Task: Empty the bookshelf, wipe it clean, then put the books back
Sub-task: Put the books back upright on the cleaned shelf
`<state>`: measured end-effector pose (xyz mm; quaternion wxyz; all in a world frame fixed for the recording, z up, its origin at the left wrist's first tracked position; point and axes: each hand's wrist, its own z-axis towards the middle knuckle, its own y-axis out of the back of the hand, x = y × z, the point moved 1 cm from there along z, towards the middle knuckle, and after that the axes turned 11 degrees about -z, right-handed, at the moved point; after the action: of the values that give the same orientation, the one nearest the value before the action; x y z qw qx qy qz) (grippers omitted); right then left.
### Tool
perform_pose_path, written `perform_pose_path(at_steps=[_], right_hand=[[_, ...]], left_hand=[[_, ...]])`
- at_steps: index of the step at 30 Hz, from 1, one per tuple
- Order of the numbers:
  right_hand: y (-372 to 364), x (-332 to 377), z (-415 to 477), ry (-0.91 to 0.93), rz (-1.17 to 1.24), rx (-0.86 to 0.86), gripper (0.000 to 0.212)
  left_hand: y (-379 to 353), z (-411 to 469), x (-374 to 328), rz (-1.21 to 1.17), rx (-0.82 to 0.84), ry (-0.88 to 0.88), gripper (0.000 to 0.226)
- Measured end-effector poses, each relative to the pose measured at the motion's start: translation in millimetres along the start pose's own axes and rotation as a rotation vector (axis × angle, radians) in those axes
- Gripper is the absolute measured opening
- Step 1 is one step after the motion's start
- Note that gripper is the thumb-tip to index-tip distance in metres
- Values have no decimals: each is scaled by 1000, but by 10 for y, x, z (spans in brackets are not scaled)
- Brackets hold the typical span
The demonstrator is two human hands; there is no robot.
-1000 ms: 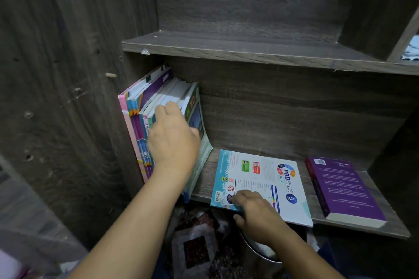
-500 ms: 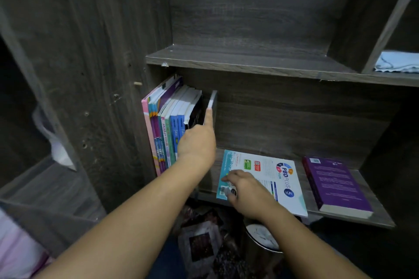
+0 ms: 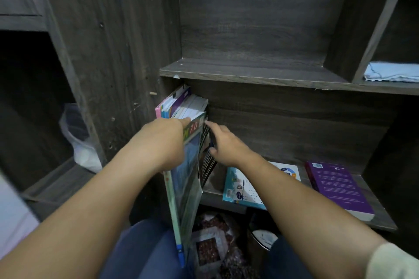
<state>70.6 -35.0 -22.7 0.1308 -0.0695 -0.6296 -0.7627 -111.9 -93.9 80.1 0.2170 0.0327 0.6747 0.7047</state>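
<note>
In the dark wooden bookshelf (image 3: 249,72) we seem mid-emptying: our left hand (image 3: 163,142) grips the tilted green book (image 3: 186,176), our right hand (image 3: 226,145) pinches the black book (image 3: 206,161); next, lift both clear.

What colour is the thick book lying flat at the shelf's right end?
The book is purple; head view shows it.

left hand (image 3: 163,142): fingertips behind tilted book (image 3: 188,176) | cloth (image 3: 392,71): cut off right
</note>
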Motion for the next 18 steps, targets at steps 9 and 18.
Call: perform_pose_path(at_steps=[9, 18], right_hand=[[-54, 296, 430, 121, -106, 31, 89], [-218, 270, 419, 10, 154, -84, 64]], left_hand=[[92, -79, 165, 32, -23, 92, 75], [35, -37, 282, 6, 1, 107, 76]])
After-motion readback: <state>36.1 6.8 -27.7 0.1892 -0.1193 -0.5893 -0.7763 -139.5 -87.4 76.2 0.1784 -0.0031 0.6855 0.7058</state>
